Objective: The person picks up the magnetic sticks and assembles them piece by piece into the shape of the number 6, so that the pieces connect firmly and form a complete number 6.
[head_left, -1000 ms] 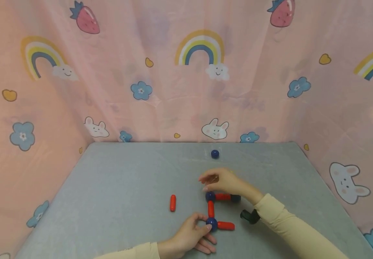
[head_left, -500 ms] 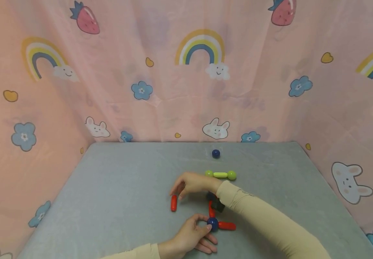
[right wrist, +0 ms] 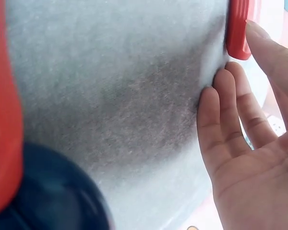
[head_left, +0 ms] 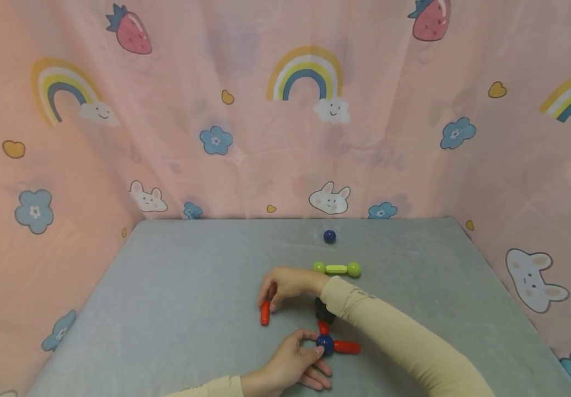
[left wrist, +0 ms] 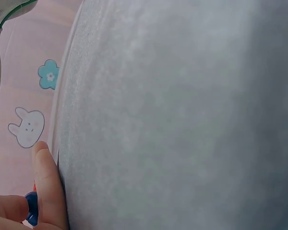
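Note:
My left hand (head_left: 292, 361) pinches a dark blue ball (head_left: 325, 344) between thumb and fingers at the near middle of the table. A red rod (head_left: 347, 347) sticks out to the right of that ball, and another red rod (head_left: 323, 327) runs away from it toward the back. Left of this joined piece, my right hand (head_left: 287, 284) pinches the far end of a separate red rod (head_left: 264, 314) lying on the table. In the right wrist view the thumb touches this ribbed rod (right wrist: 238, 28), while the other fingertips rest on the cloth. My right wrist and sleeve hide the far part of the joined piece.
A yellow-green rod (head_left: 337, 269) with a ball at each end lies behind my right wrist. Farther back sits a loose blue ball (head_left: 329, 236). The grey table (head_left: 191, 286) is bounded by pink patterned curtains (head_left: 166, 138) at the back and sides.
My right hand has moved left from above the joined piece to the separate red rod and taken hold of its far end. The left hand has stayed on the blue ball.

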### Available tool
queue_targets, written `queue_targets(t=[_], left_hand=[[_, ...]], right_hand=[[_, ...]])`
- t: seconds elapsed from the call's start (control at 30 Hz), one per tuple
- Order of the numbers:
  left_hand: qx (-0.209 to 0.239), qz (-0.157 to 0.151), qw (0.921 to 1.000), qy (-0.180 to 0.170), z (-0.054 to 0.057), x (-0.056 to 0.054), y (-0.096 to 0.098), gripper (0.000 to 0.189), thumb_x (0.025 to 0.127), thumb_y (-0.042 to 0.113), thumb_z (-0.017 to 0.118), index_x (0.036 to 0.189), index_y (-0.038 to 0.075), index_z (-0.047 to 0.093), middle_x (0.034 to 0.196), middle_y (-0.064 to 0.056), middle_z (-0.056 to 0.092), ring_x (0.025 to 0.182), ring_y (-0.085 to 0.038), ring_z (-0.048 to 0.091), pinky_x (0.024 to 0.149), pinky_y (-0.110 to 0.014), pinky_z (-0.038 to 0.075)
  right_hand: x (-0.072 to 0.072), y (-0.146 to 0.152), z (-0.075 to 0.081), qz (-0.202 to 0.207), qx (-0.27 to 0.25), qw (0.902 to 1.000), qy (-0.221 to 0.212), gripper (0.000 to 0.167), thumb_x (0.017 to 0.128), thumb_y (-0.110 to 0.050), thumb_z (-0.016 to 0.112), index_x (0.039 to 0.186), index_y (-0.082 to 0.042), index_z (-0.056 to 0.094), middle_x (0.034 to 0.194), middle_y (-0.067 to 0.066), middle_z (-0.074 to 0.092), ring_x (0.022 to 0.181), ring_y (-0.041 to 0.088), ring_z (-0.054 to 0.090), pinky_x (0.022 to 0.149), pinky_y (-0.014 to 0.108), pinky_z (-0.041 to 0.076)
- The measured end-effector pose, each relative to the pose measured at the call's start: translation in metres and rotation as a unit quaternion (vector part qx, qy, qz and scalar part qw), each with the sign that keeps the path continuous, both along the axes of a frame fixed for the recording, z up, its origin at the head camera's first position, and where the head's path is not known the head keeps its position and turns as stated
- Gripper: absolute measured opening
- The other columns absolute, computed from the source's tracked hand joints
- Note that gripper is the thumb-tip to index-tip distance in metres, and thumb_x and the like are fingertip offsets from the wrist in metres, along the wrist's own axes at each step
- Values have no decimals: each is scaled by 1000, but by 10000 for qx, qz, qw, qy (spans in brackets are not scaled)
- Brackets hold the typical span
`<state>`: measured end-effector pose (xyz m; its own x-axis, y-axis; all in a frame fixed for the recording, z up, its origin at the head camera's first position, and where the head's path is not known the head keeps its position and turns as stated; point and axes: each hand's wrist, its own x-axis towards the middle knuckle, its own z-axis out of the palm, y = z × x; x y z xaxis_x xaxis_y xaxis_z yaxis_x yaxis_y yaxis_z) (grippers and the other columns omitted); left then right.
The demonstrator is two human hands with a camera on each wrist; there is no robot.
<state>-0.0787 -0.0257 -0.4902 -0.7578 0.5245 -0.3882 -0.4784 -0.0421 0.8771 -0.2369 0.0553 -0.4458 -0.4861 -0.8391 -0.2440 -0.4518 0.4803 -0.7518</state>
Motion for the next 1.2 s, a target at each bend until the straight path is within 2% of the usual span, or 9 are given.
queue_targets(t=[0.43, 0.67, 0.87, 1.2], left_hand=[[-16, -46, 10000, -44, 1, -1, -1, 36, 102, 21, 56, 129, 4, 42, 91, -22, 75, 66, -12, 73, 61, -28, 61], [-8, -54, 10000, -51, 1, 0, -1, 36, 101, 21, 57, 129, 4, 42, 91, -21, 76, 65, -11, 72, 61, -28, 61], [-33, -68, 10000, -48, 2, 1, -1, 35, 101, 20, 57, 128, 3, 42, 89, -18, 76, 64, -10, 72, 61, -28, 61], [-130, -37, 9999, -76, 4, 0, -1, 35, 101, 20, 57, 128, 4, 44, 91, -21, 76, 65, -11, 72, 61, -29, 61]], right_hand=[[0, -5, -1, -9, 148, 9999, 68, 17, 75, -2, 83, 91, -6, 77, 80, 2, 71, 69, 1, 55, 64, 14, 45], [-1, -2, -1, -74, 39, 9999, 72, 15, 74, -3, 84, 87, -5, 77, 78, 4, 72, 67, 3, 55, 63, 14, 45], [-2, 4, 1, -203, -25, 9998, 25, 13, 76, -4, 83, 87, -8, 77, 78, 0, 71, 68, 3, 56, 64, 15, 47], [-3, 22, 15, -440, 52, 9984, 351, 13, 79, -11, 82, 91, -16, 79, 83, -5, 72, 75, 6, 58, 70, 19, 50]])
